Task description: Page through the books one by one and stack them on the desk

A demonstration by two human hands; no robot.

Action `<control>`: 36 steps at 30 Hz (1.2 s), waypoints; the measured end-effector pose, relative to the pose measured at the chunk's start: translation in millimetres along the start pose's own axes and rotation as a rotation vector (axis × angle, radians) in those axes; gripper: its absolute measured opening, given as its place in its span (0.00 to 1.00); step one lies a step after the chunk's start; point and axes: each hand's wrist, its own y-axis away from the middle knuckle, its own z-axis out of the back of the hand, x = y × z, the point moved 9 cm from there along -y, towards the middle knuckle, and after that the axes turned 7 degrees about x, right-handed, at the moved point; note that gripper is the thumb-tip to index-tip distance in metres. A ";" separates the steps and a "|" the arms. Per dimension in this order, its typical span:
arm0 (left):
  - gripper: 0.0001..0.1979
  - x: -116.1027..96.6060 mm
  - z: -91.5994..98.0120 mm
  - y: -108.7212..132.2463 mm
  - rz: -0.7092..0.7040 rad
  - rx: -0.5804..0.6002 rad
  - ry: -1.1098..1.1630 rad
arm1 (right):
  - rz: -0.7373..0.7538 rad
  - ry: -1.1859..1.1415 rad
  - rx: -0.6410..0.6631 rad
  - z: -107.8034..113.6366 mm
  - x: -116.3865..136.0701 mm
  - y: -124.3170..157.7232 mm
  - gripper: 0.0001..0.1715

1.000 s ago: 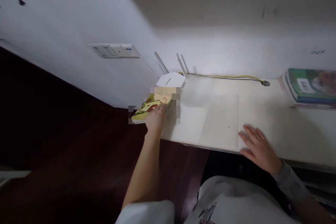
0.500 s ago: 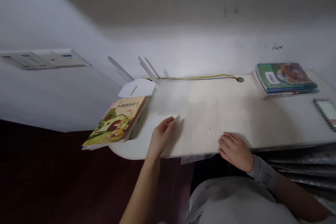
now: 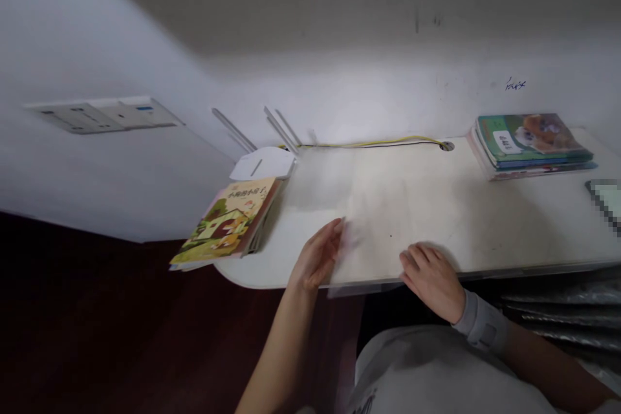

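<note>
Sheet (image 3: 373,233), clear plastic, flat on desk (image 3: 509,226), long axis approx wall-to-front, near edge overhanging; L hand (image 3: 317,259) & R hand (image 3: 431,278) open, resting on it, gripping nothing

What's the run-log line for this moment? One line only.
left hand: at clear sheet left edge, grip blurred | right hand: flat on sheet near edge | sheet: overhangs desk | picture books: desk's left end
</note>
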 end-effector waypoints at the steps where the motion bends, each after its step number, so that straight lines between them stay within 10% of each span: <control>1: 0.13 2.0 -2.0 0.9 0.011 0.019 -0.033 | -0.004 -0.005 0.007 -0.4 -0.1 -0.2 0.17; 9: 0.28 -14.8 4.7 3.3 -0.022 0.024 -0.438 | 0.076 -0.050 0.030 6.2 -12.1 14.7 0.36; 20: 0.31 -46.4 29.3 4.8 -0.122 -0.093 -0.557 | -0.150 0.036 0.077 -3.0 -116.0 68.8 0.31; 36: 0.28 -60.2 58.1 16.2 -0.188 -0.176 -0.477 | -0.070 0.038 0.094 -6.1 -104.1 39.0 0.29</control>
